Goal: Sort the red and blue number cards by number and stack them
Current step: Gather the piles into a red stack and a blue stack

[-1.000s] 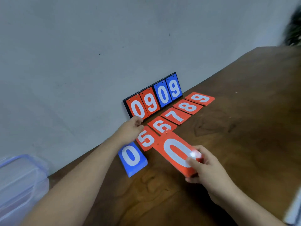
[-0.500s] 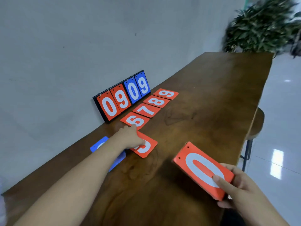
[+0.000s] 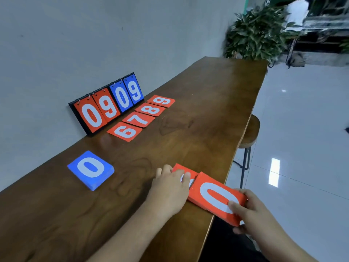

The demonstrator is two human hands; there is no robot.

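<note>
My right hand (image 3: 251,210) grips a thick red stack with 0 on top (image 3: 213,197) at the table's near edge. My left hand (image 3: 170,188) lies over a red card (image 3: 181,170) beside that stack, with fingers on it; its number is mostly hidden. A blue stack topped with 0 (image 3: 90,170) lies to the left. Farther back, red cards 6 (image 3: 124,131), 7 (image 3: 138,119), 8 (image 3: 150,109) and 9 (image 3: 160,101) lie in a diagonal row.
A flip scoreboard reading 09 09 (image 3: 107,105) leans against the grey wall. The wooden table (image 3: 207,110) runs long, its right edge close to my right hand. A round stool (image 3: 250,133) stands beyond that edge, a plant (image 3: 255,33) at the far end.
My left hand slid the red 5 card from the row toward the near edge, next to the red 0 stack. The blue 0 stack is uncovered now. The view swung right.
</note>
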